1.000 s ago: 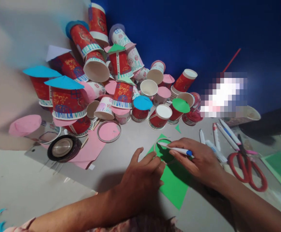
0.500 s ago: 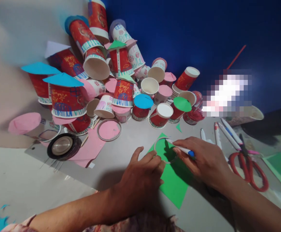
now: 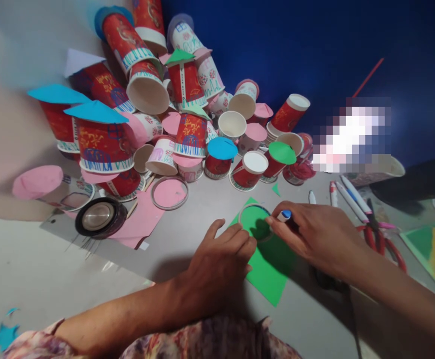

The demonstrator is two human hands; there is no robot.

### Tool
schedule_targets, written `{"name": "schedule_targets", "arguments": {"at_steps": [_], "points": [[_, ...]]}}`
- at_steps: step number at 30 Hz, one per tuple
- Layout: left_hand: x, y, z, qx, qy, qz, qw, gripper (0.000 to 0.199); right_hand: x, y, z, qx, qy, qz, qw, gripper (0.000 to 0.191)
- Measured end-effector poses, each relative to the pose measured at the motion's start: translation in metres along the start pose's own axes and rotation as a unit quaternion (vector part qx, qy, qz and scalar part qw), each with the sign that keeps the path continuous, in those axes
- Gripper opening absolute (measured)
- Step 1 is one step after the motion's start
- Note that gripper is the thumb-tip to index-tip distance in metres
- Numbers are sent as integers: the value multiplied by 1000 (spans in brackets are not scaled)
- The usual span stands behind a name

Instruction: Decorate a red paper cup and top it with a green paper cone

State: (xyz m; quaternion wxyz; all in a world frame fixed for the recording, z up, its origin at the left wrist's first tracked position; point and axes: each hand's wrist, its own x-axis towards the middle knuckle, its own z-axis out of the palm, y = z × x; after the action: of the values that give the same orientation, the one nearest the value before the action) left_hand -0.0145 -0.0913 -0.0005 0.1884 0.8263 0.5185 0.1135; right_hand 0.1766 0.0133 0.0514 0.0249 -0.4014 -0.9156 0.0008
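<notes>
A sheet of green paper (image 3: 270, 279) lies on the grey table, with a thin pale ring (image 3: 240, 214) flat on its upper part. My left hand (image 3: 221, 254) rests over the lower left of the ring, fingers curled and pressing its edge onto the paper, thumb sticking out. In my right hand (image 3: 311, 234) is a white marker with a blue end (image 3: 285, 215), held like a pen at the ring's right side. Its tip is hidden behind my fingers. A dark line runs along the ring's upper inner edge.
Decorated paper cups (image 3: 106, 144) with coloured paper tops are piled behind. Left are a black-rimmed lid (image 3: 97, 218), pink paper (image 3: 144, 227) and another ring (image 3: 170, 207) on it. Several markers (image 3: 352, 200) and red-handled scissors (image 3: 380, 242) lie right, near a coloured sheet (image 3: 415, 249).
The marker has moved round the ring from its top to its right side, and its blue end has swung up and left. My left hand stays at the ring.
</notes>
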Motion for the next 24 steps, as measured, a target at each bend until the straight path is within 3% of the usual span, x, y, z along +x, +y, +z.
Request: {"name": "schedule_targets", "arguments": {"at_steps": [5, 9, 14, 18, 21, 24], "points": [[0, -1, 2, 7, 17, 2, 1000, 19, 12, -2, -5, 100, -103, 51, 988, 40], [-1, -3, 5, -1, 22, 12, 1000, 19, 18, -2, -5, 204, -125, 73, 968, 41], [-4, -7, 10, -4, 52, 24, 998, 28, 22, -1, 1, 325, -96, 102, 935, 39], [-5, -9, 12, -2, 63, 31, 998, 33, 23, 0, 11, 450, -75, 133, 880, 38], [-5, -9, 11, 1, 60, 32, 998, 34, 23, 2, 19, 512, -35, 156, 844, 40], [-5, -8, 9, -1, 55, 32, 998, 31, 18, 5, 26, 524, 17, 177, 833, 39]]}}
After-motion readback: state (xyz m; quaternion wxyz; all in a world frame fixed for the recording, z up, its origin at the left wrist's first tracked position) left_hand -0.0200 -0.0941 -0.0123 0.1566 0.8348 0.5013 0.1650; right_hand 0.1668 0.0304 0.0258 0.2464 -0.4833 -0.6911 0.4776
